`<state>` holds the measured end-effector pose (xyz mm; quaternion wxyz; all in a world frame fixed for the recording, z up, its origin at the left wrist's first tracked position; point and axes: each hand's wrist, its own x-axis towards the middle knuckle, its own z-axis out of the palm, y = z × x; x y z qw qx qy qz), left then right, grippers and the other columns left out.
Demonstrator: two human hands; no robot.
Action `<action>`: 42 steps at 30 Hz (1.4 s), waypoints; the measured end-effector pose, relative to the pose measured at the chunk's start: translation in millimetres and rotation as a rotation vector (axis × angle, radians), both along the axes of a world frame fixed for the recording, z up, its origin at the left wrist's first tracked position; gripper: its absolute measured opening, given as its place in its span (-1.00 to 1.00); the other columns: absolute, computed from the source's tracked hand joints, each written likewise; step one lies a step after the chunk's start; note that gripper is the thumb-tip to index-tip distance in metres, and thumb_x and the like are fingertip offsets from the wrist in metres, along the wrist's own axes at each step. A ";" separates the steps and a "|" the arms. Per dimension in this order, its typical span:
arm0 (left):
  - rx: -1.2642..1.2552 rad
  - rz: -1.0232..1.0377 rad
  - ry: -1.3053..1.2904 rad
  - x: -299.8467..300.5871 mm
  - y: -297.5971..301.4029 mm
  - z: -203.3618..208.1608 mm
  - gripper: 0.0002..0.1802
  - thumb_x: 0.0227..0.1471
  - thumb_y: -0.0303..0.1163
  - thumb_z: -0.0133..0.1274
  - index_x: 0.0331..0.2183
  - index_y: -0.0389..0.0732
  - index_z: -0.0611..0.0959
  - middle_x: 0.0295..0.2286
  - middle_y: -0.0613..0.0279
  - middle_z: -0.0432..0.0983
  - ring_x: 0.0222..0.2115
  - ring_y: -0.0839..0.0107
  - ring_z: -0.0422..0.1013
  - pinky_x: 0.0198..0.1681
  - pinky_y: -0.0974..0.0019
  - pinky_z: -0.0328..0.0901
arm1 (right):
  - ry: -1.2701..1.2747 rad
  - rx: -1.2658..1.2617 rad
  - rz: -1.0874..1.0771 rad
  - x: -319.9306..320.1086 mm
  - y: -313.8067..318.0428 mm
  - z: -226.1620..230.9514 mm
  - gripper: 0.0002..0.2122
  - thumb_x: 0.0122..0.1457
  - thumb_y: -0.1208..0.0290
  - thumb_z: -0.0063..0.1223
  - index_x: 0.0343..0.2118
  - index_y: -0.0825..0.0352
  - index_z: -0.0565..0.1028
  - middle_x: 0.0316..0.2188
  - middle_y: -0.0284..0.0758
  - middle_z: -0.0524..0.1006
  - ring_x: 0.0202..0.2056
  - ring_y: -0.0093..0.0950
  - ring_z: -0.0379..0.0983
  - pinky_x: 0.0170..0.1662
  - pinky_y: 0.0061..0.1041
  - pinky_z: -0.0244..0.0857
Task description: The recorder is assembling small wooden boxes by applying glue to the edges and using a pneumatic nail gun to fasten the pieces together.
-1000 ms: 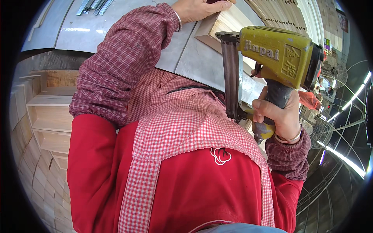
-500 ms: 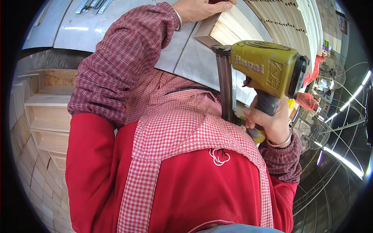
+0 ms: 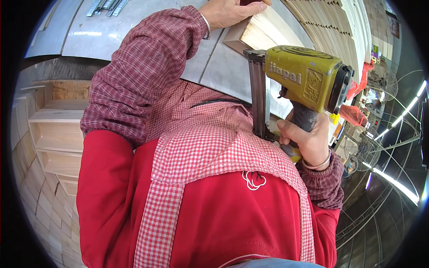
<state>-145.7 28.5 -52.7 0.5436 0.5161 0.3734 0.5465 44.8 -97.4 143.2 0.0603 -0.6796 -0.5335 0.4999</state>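
My right hand (image 3: 308, 138) is wrapped round the dark grip of a yellow pneumatic nail gun (image 3: 300, 73). The gun's long, narrow magazine (image 3: 258, 96) runs down its left side, beside my apron. Just beyond the nose lies a pale wooden piece (image 3: 263, 33), box-like, with one end facing me. At the top edge of the view my left hand (image 3: 230, 12) rests by that piece, its thumb curled toward the fingers. Something dark red shows between them, cut off by the frame and too little visible to name.
A grey metal worktop (image 3: 192, 60) spreads ahead. Strips of fasteners (image 3: 107, 5) lie at its far left. Stacked wooden strips (image 3: 324, 20) stand at the far right, near red plastic (image 3: 353, 115). Open wooden boxes (image 3: 58, 136) are stacked on my left; a fan (image 3: 359, 149) stands right.
The nail gun and my right hand have shifted very slightly left. My left hand stays almost in place, and the wooden piece looks unmoved.
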 end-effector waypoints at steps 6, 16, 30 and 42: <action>-0.003 0.006 0.016 2.0 -0.7 -0.7 -0.58 -0.01 -0.23 0.06 -0.13 -0.25 0.57 -0.23 0.11 0.51 -0.30 0.35 0.42 -0.20 0.42 0.31 | 0.034 -0.015 -0.009 2.5 -0.7 0.7 -0.78 -0.11 0.67 0.12 -0.33 0.48 0.45 -0.65 -0.32 0.45 -0.73 -0.59 0.30 -0.63 -0.69 0.19; -0.013 0.013 0.041 9.9 -5.6 4.2 -0.55 -0.03 -0.19 0.08 -0.11 -0.21 0.57 -0.22 0.11 0.51 -0.30 0.34 0.42 -0.20 0.40 0.32 | 0.055 0.006 -0.049 2.7 -1.5 2.6 -0.82 -0.09 0.61 0.16 -0.36 0.46 0.48 -0.68 -0.36 0.45 -0.73 -0.63 0.28 -0.62 -0.71 0.16; -0.007 0.020 0.070 19.0 -8.3 9.3 -0.50 -0.06 -0.13 0.11 -0.08 -0.17 0.56 -0.20 0.10 0.50 -0.29 0.34 0.42 -0.20 0.38 0.33 | -0.086 0.039 0.082 16.7 9.9 15.5 -0.87 -0.15 0.61 0.17 -0.49 0.36 0.46 -0.70 -0.41 0.42 -0.72 -0.62 0.26 -0.64 -0.67 0.12; 0.051 0.008 0.163 14.9 -14.1 4.0 -0.46 -0.08 -0.09 0.14 -0.06 -0.13 0.55 -0.18 0.10 0.49 -0.29 0.33 0.42 -0.20 0.36 0.33 | -0.103 0.109 -0.109 48.7 15.9 39.7 -0.79 -0.15 0.67 0.09 -0.36 0.46 0.43 -0.71 -0.33 0.41 -0.75 -0.56 0.29 -0.66 -0.66 0.17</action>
